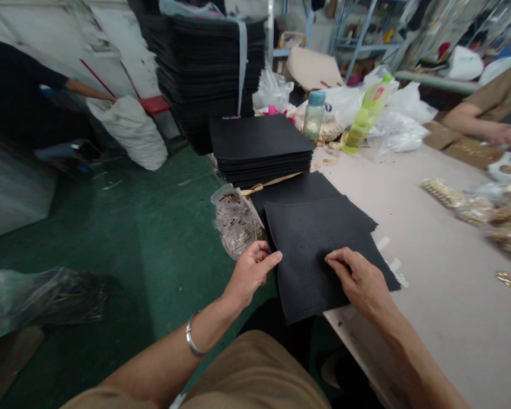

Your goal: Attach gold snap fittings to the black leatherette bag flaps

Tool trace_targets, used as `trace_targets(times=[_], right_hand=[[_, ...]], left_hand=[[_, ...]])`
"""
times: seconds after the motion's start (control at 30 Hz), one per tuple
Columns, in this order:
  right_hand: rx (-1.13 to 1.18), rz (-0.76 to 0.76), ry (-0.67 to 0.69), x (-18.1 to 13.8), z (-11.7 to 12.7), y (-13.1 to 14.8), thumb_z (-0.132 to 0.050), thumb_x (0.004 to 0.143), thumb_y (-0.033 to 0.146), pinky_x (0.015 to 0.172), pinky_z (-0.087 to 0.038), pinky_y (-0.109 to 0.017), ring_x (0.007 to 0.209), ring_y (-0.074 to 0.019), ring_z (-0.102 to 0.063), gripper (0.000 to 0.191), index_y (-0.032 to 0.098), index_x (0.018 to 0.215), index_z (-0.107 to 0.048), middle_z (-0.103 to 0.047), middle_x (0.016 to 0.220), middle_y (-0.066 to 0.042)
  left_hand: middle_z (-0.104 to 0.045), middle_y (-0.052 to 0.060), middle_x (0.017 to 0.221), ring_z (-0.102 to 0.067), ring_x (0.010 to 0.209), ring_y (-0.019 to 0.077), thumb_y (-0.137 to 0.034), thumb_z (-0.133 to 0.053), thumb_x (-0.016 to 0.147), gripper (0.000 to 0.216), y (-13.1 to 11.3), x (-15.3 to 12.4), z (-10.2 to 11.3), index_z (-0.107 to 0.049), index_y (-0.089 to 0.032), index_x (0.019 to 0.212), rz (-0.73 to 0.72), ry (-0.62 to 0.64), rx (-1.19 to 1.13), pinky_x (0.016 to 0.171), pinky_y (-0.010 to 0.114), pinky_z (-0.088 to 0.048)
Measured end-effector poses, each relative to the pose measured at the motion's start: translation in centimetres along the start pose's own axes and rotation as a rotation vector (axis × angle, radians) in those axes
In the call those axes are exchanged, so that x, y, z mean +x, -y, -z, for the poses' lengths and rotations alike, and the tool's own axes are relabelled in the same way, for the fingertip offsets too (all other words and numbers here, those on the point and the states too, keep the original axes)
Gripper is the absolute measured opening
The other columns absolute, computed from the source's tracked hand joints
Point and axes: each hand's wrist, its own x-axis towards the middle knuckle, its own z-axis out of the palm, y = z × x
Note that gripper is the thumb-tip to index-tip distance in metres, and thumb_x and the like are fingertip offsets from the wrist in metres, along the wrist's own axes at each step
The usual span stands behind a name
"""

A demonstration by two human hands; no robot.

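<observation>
A black leather-like panel (310, 250) lies at the table's near left edge, its near part sticking out past the edge. Beneath it, another black panel (319, 187) shows farther back. My left hand (247, 274) holds the panel's left edge, thumb at the top and fingers curled at its side. My right hand (360, 278) is over the panel's right half, thumb and forefinger pinched together. Whatever is between those fingertips is too small to make out. Close to my left hand sits a clear plastic bag (238, 230) of small metal pieces.
A stack of black panels (259, 139) stands behind, with a taller stack (204, 68) beyond. A blue-capped bottle (314, 116) and a yellow-green bottle (366, 119) stand at the back. Bags of gold hardware (472, 207) lie right. Two other people work at either side.
</observation>
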Motion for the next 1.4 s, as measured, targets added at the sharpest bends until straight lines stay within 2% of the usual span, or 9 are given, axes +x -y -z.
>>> trace_targets(times=[0.17, 0.3, 0.43, 0.57, 0.63, 0.73, 0.9, 1.13, 1.4], right_hand=[[-0.009, 0.010, -0.033, 0.0, -0.2, -0.2, -0.048, 0.096, 0.036, 0.073, -0.048, -0.033, 0.081, -0.0209, -0.064, 0.021, 0.026, 0.095, -0.066, -0.069, 0.089, -0.003], [0.007, -0.010, -0.017, 0.0, -0.4, -0.4, -0.048, 0.096, 0.037, 0.073, -0.047, -0.034, 0.081, -0.0208, -0.064, 0.021, 0.026, 0.095, -0.066, -0.068, 0.089, -0.003], [0.087, -0.029, -0.014, 0.1, -0.2, -0.4, -0.051, 0.095, 0.037, 0.077, -0.046, -0.034, 0.085, -0.0206, -0.063, 0.020, 0.026, 0.095, -0.067, -0.069, 0.092, -0.003], [0.263, -0.098, -0.041, 0.1, 0.4, -0.4, -0.054, 0.092, 0.038, 0.078, -0.046, -0.034, 0.086, -0.0198, -0.062, 0.020, 0.023, 0.093, -0.068, -0.070, 0.093, -0.003], [0.356, -0.179, -0.073, -0.2, 0.8, -0.4, -0.057, 0.090, 0.040, 0.075, -0.048, -0.034, 0.081, -0.0192, -0.063, 0.022, 0.021, 0.093, -0.069, -0.070, 0.087, -0.003], [0.569, -0.312, -0.088, -0.9, 1.6, -0.5, -0.067, 0.083, 0.044, 0.068, -0.051, -0.032, 0.071, -0.0173, -0.064, 0.028, 0.018, 0.093, -0.069, -0.069, 0.077, -0.003], [0.886, -0.509, -0.054, -2.4, 2.9, 0.0, -0.080, 0.067, 0.047, 0.060, -0.055, -0.029, 0.063, -0.0154, -0.065, 0.038, 0.016, 0.086, -0.068, -0.068, 0.071, -0.002], [0.761, -0.376, -0.030, -3.0, 3.5, 0.8, -0.073, 0.076, 0.040, 0.054, -0.046, -0.023, 0.059, -0.0103, -0.055, 0.025, 0.017, 0.086, -0.072, -0.064, 0.068, 0.001], [0.611, -0.287, -0.021, -2.8, 3.6, 1.3, -0.069, 0.081, 0.034, 0.060, -0.042, -0.025, 0.064, -0.0119, -0.053, 0.016, 0.019, 0.084, -0.072, -0.063, 0.071, 0.001]], left_hand=[[-0.056, -0.005, 0.081, -0.048, 0.060, 0.0105, -0.044, -0.083, 0.065, 0.065, -0.2, 0.0, 0.8, -0.053, -0.022, 0.118, -0.250, -0.205, 0.353, 0.061, 0.024, -0.039], [-0.060, -0.003, 0.068, -0.051, 0.058, 0.0135, -0.043, -0.071, 0.079, 0.025, -1.8, -0.1, 1.3, -0.066, -0.022, 0.092, -0.355, -0.062, 0.652, 0.060, 0.026, -0.036], [-0.069, 0.000, 0.076, -0.057, 0.061, 0.0154, -0.042, -0.068, 0.082, 0.021, -4.2, -0.3, 0.7, -0.071, -0.022, 0.089, -0.384, 0.030, 0.704, 0.062, 0.027, -0.038], [-0.073, 0.002, 0.094, -0.064, 0.080, 0.0190, -0.032, -0.073, 0.075, 0.031, -5.1, -0.3, -1.5, -0.069, -0.022, 0.103, -0.169, 0.228, 0.303, 0.067, 0.026, -0.045], [-0.071, 0.003, 0.084, -0.062, 0.068, 0.0165, -0.026, -0.069, 0.073, 0.022, -4.7, -0.3, -2.8, -0.069, -0.018, 0.093, -0.006, 0.304, 0.139, 0.055, 0.024, -0.044], [-0.058, -0.002, 0.057, -0.043, 0.042, 0.0094, -0.025, -0.062, 0.071, 0.012, -3.6, -0.7, -4.2, -0.064, -0.016, 0.078, 0.119, 0.346, 0.089, 0.038, 0.021, -0.029], [-0.050, -0.004, 0.050, -0.036, 0.037, 0.0060, -0.031, -0.067, 0.062, 0.017, -2.4, -1.9, -5.1, -0.058, -0.016, 0.064, 0.235, 0.499, 0.021, 0.034, 0.019, -0.026], [-0.048, -0.006, 0.049, -0.038, 0.040, 0.0058, -0.028, -0.066, 0.058, 0.016, -2.5, -2.6, -5.7, -0.058, -0.016, 0.064, 0.283, 0.590, 0.041, 0.035, 0.017, -0.029], [-0.048, -0.007, 0.054, -0.040, 0.043, 0.0060, -0.026, -0.066, 0.061, 0.015, -2.8, -2.9, -5.8, -0.060, -0.016, 0.070, 0.264, 0.586, 0.103, 0.038, 0.016, -0.034]])
